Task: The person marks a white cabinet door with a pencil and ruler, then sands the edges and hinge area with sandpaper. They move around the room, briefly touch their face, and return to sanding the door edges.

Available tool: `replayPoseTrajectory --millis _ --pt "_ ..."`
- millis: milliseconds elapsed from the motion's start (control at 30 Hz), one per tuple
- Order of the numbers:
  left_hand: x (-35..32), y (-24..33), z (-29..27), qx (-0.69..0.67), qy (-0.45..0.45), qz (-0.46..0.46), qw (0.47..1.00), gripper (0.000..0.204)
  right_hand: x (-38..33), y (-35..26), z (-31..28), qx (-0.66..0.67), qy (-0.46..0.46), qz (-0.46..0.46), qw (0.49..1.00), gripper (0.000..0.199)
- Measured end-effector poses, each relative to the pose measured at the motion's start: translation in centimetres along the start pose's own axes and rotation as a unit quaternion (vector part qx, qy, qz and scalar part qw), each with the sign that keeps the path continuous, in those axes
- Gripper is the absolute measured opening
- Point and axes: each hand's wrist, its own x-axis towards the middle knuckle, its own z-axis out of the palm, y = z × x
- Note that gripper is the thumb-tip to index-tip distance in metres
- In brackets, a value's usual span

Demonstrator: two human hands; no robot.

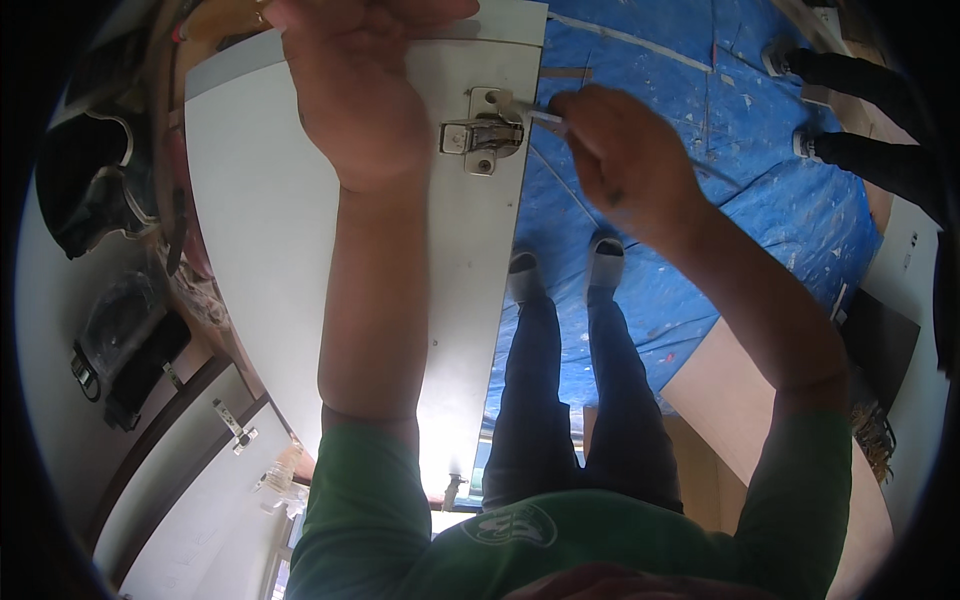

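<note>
A metal cabinet hinge (483, 136) is mounted near the right edge of a long white door panel (250, 170). Close to the hinge, my right hand (630, 160) is closed around a slim, light-coloured tool (547, 117). Its tip points at the hinge's upper right side; blur keeps me from telling its exact kind or whether it touches. My left hand (365, 100) is over the far part of the panel, thumb and fingers apart. The frame's top edge cuts off its fingertips, and nothing shows in it.
A paint-spotted blue sheet (700, 130) covers the floor. Another person's legs (860, 80) stand at the upper right. Another hinge (453, 488) sits on the panel's near end. Pale boards (720, 390) lean at lower right, and a clear plastic bottle (283, 485) is at lower left.
</note>
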Motion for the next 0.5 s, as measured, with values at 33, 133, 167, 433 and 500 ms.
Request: replayPoseTrajectory --millis 33,133,167,433,500 --pt "0.0 0.0 0.2 0.006 0.007 -0.004 1.0 0.081 -0.9 -0.4 0.1 0.033 -0.017 0.016 0.999 0.013" --pt "0.2 -0.4 -0.7 -0.013 -0.022 0.008 1.0 0.08 -1.8 -0.1 0.3 0.089 -0.015 0.01 0.996 0.01" --pt "0.7 -0.7 -1.8 -0.035 -0.079 0.008 0.996 0.085 -1.2 0.4 0.3 0.103 -0.002 0.044 0.994 0.01" --pt "1.9 -1.0 -4.3 -0.046 -0.155 -0.021 0.987 0.099 -0.4 1.8 3.5 0.129 0.126 -0.005 0.984 0.025" --pt "2.0 -1.1 -4.4 -0.073 -0.184 -0.026 0.98 0.1 -2.1 0.7 3.6 0.12 0.097 -0.036 0.987 0.033"
